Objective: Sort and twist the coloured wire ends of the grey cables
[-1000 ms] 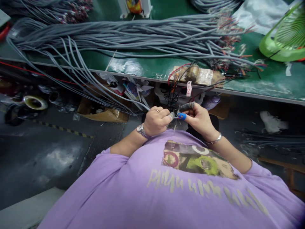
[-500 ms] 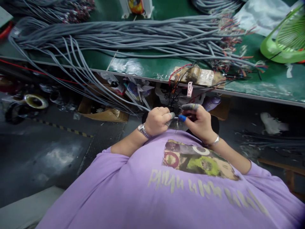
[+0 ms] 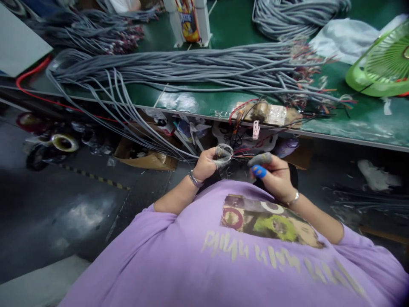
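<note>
My left hand, with grey coverings on its thumb and finger, pinches the end of a grey cable. From that end a spray of thin coloured wires fans to the right, and pale loose strands curl over the fingertips. Just right of the wire tips is my right hand, a blue wrap on its thumb and a grey covering on its forefinger. Those two fingers are drawn together; whatever lies between them is too small to make out. A thin dark line shows by its palm.
A long bundle of grey cables with frayed coloured ends lies along the green bench. A wooden block with wires and a pink clip sit at its edge. A green fan stands right. Below is a cardboard box.
My hands have moved apart, the right one to the right. Coloured wires now show spread at the cable end, where a grey jacket was between my fingers. The view has tilted up slightly.
</note>
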A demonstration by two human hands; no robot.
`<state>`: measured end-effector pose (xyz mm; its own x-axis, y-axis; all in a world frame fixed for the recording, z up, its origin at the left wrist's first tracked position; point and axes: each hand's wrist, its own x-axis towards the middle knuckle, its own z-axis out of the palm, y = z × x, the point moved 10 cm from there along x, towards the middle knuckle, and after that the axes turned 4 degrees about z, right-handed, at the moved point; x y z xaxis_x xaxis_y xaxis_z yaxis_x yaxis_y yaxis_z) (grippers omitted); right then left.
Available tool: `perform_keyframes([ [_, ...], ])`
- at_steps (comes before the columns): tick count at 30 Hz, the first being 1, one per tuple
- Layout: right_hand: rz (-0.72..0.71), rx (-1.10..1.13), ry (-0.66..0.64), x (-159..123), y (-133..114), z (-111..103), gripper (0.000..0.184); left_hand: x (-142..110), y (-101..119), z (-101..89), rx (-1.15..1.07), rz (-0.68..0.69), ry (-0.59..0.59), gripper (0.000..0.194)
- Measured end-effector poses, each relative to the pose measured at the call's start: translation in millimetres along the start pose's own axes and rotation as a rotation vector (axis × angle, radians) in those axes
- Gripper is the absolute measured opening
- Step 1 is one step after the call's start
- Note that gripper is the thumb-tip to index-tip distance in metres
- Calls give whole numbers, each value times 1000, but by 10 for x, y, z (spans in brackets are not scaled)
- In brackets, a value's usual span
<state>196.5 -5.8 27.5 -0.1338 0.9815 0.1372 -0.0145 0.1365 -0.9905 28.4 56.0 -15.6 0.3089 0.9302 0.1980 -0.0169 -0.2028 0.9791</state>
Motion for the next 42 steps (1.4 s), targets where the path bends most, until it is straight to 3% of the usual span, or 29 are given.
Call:
perform_keyframes([
  [3,198,123,185,56,325,-212,33,-37,-12,-14,-160,-25,36,36],
  [7,450,199,112,160,589,-18,42,-54,25,107,-190,-39,-64,35],
  [14,554,409,-84,256,507,332,54,-82,0,229,-134,-74,-167,36],
  [23,670,626,17,153,654,406,36,-104,-118,145,-191,-110,-139,42],
  [28,654,772,102,176,656,394,31,-122,-46,158,59,107,-151,42],
  [32,593,811,180,238,676,326,26,-123,82,237,409,281,-111,61],
  [36,547,816,231,267,714,253,27,-71,128,337,600,288,-105,61],
  [42,521,822,259,260,742,184,29,-19,71,405,482,255,-137,53],
])
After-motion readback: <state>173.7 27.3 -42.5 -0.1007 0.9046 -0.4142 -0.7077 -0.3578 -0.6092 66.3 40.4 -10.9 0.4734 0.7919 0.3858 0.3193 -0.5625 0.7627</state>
